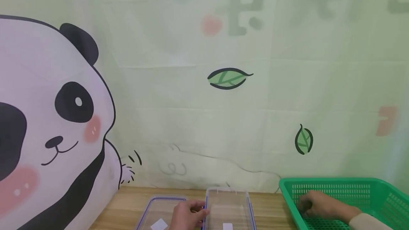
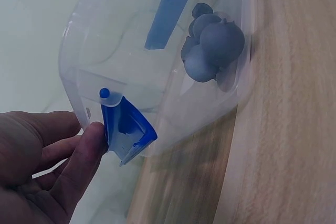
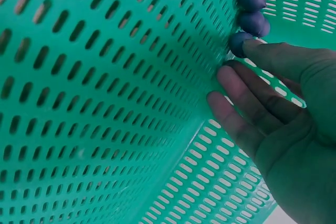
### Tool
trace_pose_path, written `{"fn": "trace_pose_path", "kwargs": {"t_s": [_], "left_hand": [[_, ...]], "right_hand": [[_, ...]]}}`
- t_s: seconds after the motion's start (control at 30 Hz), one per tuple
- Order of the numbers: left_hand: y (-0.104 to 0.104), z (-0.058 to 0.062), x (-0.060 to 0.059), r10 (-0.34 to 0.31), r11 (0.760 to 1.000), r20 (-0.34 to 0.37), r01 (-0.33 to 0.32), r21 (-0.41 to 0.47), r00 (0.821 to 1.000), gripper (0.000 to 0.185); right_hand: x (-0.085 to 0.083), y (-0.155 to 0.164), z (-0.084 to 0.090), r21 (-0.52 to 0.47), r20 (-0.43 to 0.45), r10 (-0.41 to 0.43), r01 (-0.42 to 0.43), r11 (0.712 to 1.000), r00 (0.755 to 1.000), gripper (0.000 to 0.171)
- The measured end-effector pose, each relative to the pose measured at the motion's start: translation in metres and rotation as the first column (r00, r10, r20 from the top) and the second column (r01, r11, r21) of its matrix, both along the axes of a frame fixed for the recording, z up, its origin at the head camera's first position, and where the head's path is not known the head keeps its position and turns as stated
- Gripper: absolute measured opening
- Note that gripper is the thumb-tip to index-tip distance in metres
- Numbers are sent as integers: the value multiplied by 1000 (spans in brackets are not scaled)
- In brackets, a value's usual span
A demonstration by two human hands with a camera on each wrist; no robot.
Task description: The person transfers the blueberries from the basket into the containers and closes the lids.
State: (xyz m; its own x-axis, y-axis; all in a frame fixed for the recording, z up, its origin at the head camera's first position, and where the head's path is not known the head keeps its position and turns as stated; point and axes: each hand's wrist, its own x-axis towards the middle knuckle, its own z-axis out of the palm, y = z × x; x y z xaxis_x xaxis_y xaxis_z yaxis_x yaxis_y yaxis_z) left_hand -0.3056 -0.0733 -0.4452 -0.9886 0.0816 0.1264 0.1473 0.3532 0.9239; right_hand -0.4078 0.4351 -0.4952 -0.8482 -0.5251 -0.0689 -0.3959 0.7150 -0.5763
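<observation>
Left hand (image 2: 37,161) pinches the blue clip (image 2: 125,128) on the clear box (image 2: 157,51), likely steadying it on the wood surface (image 2: 283,129); one blue-grey berry cluster (image 2: 210,45) sits inside. Right hand (image 3: 278,124), fingers loosely spread, reaches into the green basket (image 3: 105,103), thumb by three dark blue balls (image 3: 248,19) in the corner. One lid (image 1: 159,210) beside the box

Your left hand (image 1: 186,215) rests against the near wall of the clear plastic container with blue trim (image 1: 228,205) on the wooden bench (image 1: 127,201), beside its clear lid (image 1: 156,210). Your right hand (image 1: 316,205) reaches inside the green perforated plastic basket (image 1: 335,184), fingers curled low on its floor.
</observation>
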Motion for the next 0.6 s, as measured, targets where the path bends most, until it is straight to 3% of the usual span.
{"fn": "trace_pose_path", "kwargs": {"t_s": [0.2,0.37,0.6], "left_hand": [[0,0,0,3,1000,9,-3,1,1000,24],[-1,-1,0,-5,1000,-7,6,8,1000,24],[-1,-2,1,-5,1000,-22,5,4,1000,22]], "right_hand": [[12,-9,13,35,-4,-31,31,999,1000,14],[39,-32,45,51,-27,-77,78,996,997,12],[63,-42,85,-8,-151,-48,47,999,987,6]]}}
